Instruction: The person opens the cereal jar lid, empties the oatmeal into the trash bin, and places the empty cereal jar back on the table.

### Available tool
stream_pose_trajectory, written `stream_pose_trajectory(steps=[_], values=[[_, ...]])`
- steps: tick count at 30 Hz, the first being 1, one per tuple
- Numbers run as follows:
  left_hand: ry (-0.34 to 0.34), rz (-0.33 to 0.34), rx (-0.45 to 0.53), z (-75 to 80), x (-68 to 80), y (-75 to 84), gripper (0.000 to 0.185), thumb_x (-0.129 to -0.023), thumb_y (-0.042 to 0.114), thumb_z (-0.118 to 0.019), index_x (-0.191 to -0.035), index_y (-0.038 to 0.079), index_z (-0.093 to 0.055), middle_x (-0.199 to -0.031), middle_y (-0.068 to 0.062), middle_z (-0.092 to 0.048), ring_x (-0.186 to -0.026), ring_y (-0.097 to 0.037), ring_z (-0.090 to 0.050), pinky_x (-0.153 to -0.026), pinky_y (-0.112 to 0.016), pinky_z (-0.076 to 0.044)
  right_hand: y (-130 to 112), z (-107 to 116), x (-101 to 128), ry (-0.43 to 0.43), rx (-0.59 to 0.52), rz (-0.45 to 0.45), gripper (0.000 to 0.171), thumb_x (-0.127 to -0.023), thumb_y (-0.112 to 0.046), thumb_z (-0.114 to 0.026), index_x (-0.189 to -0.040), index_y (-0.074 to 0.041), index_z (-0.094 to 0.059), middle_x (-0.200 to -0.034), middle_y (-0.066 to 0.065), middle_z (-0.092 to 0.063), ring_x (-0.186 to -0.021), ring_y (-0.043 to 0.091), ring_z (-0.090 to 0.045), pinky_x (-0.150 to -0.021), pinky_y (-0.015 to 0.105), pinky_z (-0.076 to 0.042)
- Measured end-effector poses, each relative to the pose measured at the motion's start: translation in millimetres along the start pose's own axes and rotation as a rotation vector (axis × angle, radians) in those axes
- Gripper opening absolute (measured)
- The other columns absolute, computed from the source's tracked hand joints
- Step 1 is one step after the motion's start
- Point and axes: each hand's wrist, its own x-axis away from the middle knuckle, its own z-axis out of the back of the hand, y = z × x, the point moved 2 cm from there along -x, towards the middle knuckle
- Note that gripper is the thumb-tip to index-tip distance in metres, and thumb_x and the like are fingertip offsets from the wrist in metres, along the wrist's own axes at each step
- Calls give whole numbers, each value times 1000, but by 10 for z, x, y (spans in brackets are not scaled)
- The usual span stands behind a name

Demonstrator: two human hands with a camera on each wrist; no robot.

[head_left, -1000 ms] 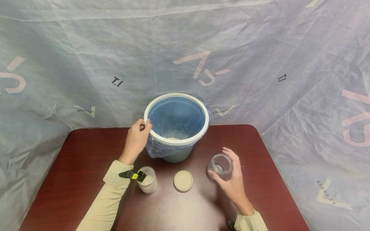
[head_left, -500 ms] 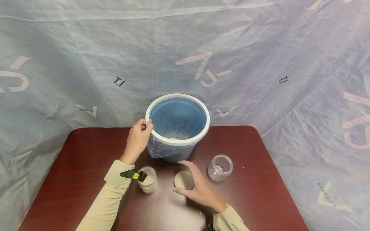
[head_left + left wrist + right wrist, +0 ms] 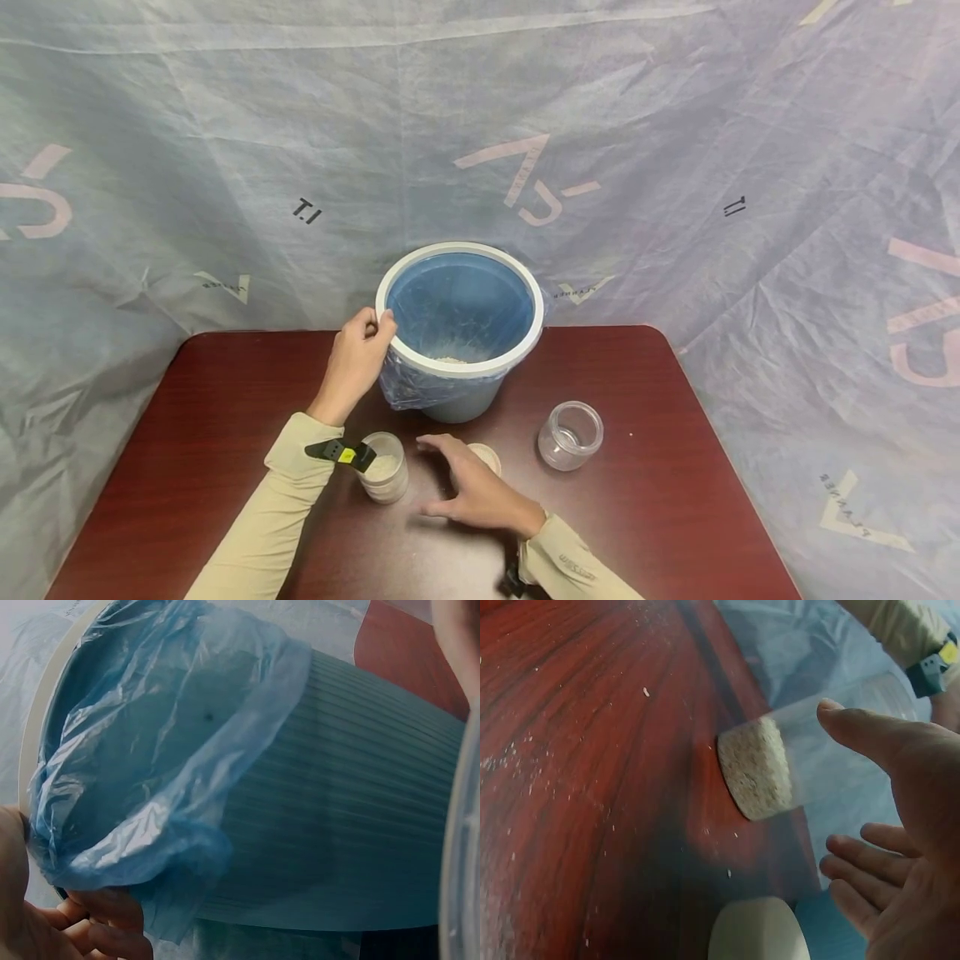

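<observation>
My left hand [image 3: 358,354] grips the white rim [image 3: 517,354] of a blue-lined bin [image 3: 459,400] at its left side. In the left wrist view, its fingers are curled at the rim beside the bunched plastic liner [image 3: 247,720]. My right hand [image 3: 480,492] has its thumb and fingers spread, with nothing between them. It points at a clear container [image 3: 385,479] partly filled with pale grains [image 3: 757,769], which stands upright below the left wrist. Partly behind the right hand is a round beige object [image 3: 757,934] on the table.
A clear glass jar [image 3: 570,437] stands on the right of the dark red table [image 3: 652,500]. Small pale crumbs [image 3: 525,765] are scattered over the tabletop. Some pale grains [image 3: 452,360] lie at the bottom of the bin. Grey fabric sheeting [image 3: 360,125] hangs behind the table.
My right hand has let go of the glass jar and moved left, over the round beige object, to near the container of grains. My left hand stays on the bin rim.
</observation>
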Motion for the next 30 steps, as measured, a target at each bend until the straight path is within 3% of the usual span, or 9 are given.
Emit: stream_pose_trajectory(steps=[11,30], values=[[-25,-39,21,12,-43,-36,39,-109,37,-54,-82,11,-45,-67,1,-37,-63,-19,-40,-60,-33,-33,9,-140,-181,-60,84,0,88,-85,-38,-92,-153,-2,-49,-145,10,-61,-137,19,-57,-118,35,-42],[-67,-48,19,31,-56,-40,42,-110,38,-52,-81,10,-40,-68,0,-33,-61,-17,-34,-60,-33,-31,24,-225,-439,-143,93,76,86,-82,-48,-93,-148,-11,-54,-133,-1,-66,-125,5,-59,-109,19,-43]])
